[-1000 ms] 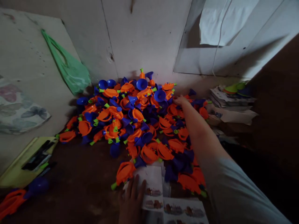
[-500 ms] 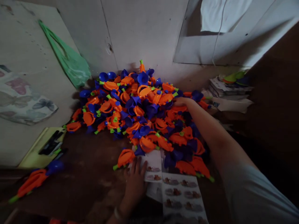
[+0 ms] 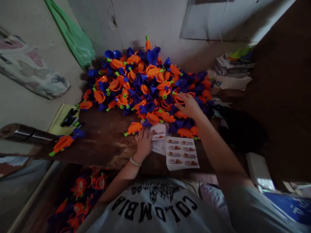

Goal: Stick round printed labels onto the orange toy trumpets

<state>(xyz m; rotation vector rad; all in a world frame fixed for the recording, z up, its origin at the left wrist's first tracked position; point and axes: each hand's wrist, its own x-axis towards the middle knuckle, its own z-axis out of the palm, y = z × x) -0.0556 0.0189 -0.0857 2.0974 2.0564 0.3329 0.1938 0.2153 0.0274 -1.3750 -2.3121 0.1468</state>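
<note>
Orange toy trumpets with blue bells and lime-green mouthpieces form a large heap (image 3: 145, 87) against the wall. My right hand (image 3: 190, 106) is over the heap's right side, fingers apart, with nothing visible in its grasp; whether the fingertips touch a trumpet is unclear. My left hand (image 3: 144, 142) lies on the table with its fingers stretched out at the left edge of a small sticker sheet (image 3: 159, 132). Just beyond these fingers is a single toy trumpet (image 3: 134, 128). A larger sheet of printed stickers (image 3: 182, 153) lies nearer my body, right of my left hand.
Another toy trumpet (image 3: 63, 143) lies at the table's left, beside a dark metallic cylinder (image 3: 29, 134). A yellow pad (image 3: 57, 124) holds dark items. Papers (image 3: 228, 69) are stacked at right. More trumpets (image 3: 80, 197) sit below the table edge. A green bag (image 3: 73, 35) hangs left.
The view has tilted downward, showing my shirt and the lower trumpets. My right hand has drawn back toward me from deeper in the heap. My left hand stays by the small sticker sheet.
</note>
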